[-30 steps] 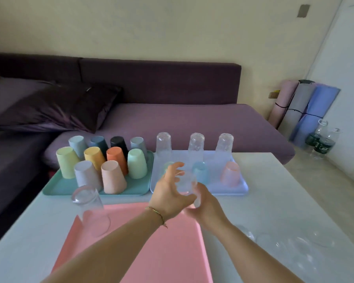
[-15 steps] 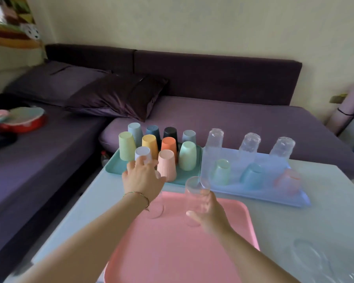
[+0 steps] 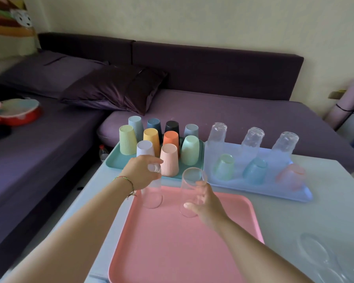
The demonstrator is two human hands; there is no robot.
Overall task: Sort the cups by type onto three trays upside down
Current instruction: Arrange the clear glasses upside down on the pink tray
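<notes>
Head view.

- Left hand [image 3: 140,172]: fingers curled down over the top end of the left glass [image 3: 151,195], gripping it from above. This clear glass stands near the far left corner of the pink tray [image 3: 172,248], wider end down.
- Right hand [image 3: 204,202]: thumb and fingers wrapped round the side of the right glass [image 3: 189,186]. This one is also clear and tall, over the pink tray's far edge, leaning slightly. Cannot tell whether its lower end sits on the tray.
- The 2 glasses are near each other, not touching.
- Green tray [image 3: 113,162], beyond the left hand: 10 opaque cups [image 3: 169,160] upside down in close rows, mixed colours.
- Blue tray [image 3: 274,196], right of the green one and touching it: 3 clear textured glasses [image 3: 252,137] upside down at the back, 3 tinted cups [image 3: 254,170] in front.
- All 3 trays lie on a pale table [image 3: 294,217].
- More clear glasses [image 3: 315,252] at the table's near right; blurred, count unclear.
- Purple sofa [image 3: 233,111] behind, with a dark pillow [image 3: 114,88].
</notes>
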